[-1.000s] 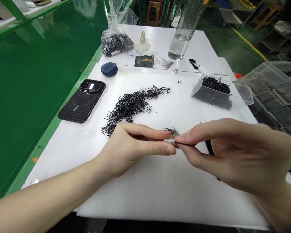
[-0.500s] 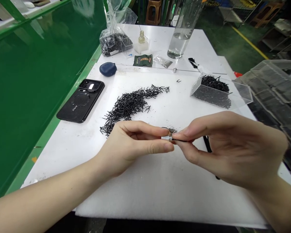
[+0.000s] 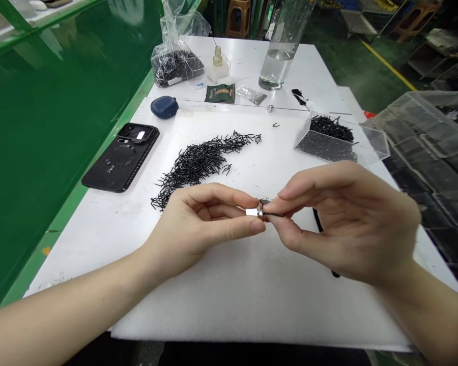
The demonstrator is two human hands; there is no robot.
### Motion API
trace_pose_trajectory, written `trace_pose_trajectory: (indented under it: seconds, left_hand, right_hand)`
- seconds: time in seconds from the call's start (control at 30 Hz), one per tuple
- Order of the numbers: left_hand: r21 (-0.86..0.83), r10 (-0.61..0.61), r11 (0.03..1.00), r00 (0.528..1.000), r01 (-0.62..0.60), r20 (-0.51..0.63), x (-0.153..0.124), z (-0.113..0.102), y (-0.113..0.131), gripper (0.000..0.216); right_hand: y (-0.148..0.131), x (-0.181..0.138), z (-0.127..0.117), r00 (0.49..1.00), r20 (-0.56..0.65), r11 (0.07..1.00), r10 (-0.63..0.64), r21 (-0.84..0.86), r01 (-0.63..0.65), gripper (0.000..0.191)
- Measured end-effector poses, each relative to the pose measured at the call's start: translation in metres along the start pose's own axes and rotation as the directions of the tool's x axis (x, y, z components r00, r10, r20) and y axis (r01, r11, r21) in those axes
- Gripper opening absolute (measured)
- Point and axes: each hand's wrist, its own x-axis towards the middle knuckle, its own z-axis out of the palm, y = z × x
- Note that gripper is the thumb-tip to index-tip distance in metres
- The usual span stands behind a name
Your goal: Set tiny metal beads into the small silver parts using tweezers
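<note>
My left hand (image 3: 198,223) pinches a small silver metal cylinder (image 3: 253,211) between thumb and forefinger. Against its right end, my right hand (image 3: 351,229) has thumb and forefinger closed on a thin black piece (image 3: 275,214); whether the piece enters the cylinder cannot be made out. Beyond the left hand lies a heap of small black forked pieces (image 3: 198,162) on a white sheet (image 3: 229,300). Dark specks (image 3: 265,201) are scattered just behind the fingertips. A black stick-like thing (image 3: 317,219) is mostly covered by my right hand.
A black phone (image 3: 122,157) and a blue case (image 3: 164,107) lie at left. Farther back are a bag of black pieces (image 3: 171,66), a small bottle (image 3: 217,57), a green packet (image 3: 220,93) and a tall water container (image 3: 277,66). A clear tray (image 3: 324,147) holds black pieces at right.
Both hands appear slightly farther left and higher, along with a small shift of the whole view. The right fingers have changed their grip a little, showing more of the black piece.
</note>
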Motion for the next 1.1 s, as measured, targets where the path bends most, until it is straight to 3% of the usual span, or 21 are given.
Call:
trace_pose_trajectory:
  seconds: [0.17, 0.27, 0.33, 0.4, 0.57, 0.67, 0.87, 0.97, 1.1]
  left_hand:
    - [0.034, 0.017, 0.999, 0.996, -0.014, -0.092, 0.0, 0.002, 0.0, 0.021]
    - [0.2, 0.18, 0.967, 0.979, -0.159, -0.093, -0.001, 0.006, 0.002, 0.017]
    - [0.387, 0.329, 0.872, 0.944, -0.299, -0.013, -0.004, 0.008, 0.002, 0.015]
    - [0.524, 0.4, 0.759, 0.912, -0.387, 0.093, -0.006, 0.01, 0.002, 0.014]
    - [0.709, 0.381, 0.51, 0.867, -0.487, 0.321, -0.007, 0.008, -0.006, 0.004]
    - [0.755, 0.391, 0.406, 0.844, -0.516, 0.367, -0.006, 0.004, -0.014, 0.004]
    - [0.791, 0.425, 0.32, 0.825, -0.522, 0.373, -0.009, 0.005, -0.014, 0.007]
    - [0.827, 0.473, 0.276, 0.819, -0.489, 0.326, -0.013, 0.008, -0.01, 0.019]
    - [0.775, 0.533, 0.391, 0.809, -0.497, 0.249, -0.014, 0.008, -0.008, 0.047]
  right_hand:
    - [0.004, 0.007, -0.008, 0.965, -0.144, 0.969, 0.221, 0.143, -0.201, 0.047]
    - [0.011, 0.011, -0.014, 0.941, -0.17, 0.948, 0.292, 0.186, -0.26, 0.037]
    - [0.015, 0.012, -0.015, 0.949, -0.165, 0.955, 0.27, 0.17, -0.242, 0.034]
    - [0.017, 0.011, -0.015, 0.959, -0.155, 0.966, 0.239, 0.137, -0.218, 0.033]
    - [0.019, 0.011, -0.012, 0.972, -0.141, 0.975, 0.188, 0.142, -0.168, 0.038]
    - [0.019, 0.011, -0.013, 0.974, -0.136, 0.977, 0.18, 0.14, -0.161, 0.036]
    - [0.02, 0.01, -0.014, 0.979, -0.1, 0.975, 0.177, 0.151, -0.16, 0.039]
    - [0.018, 0.01, -0.013, 0.97, -0.088, 0.964, 0.227, 0.161, -0.211, 0.04]
    - [0.014, 0.011, -0.013, 0.945, -0.042, 0.926, 0.324, 0.217, -0.308, 0.034]
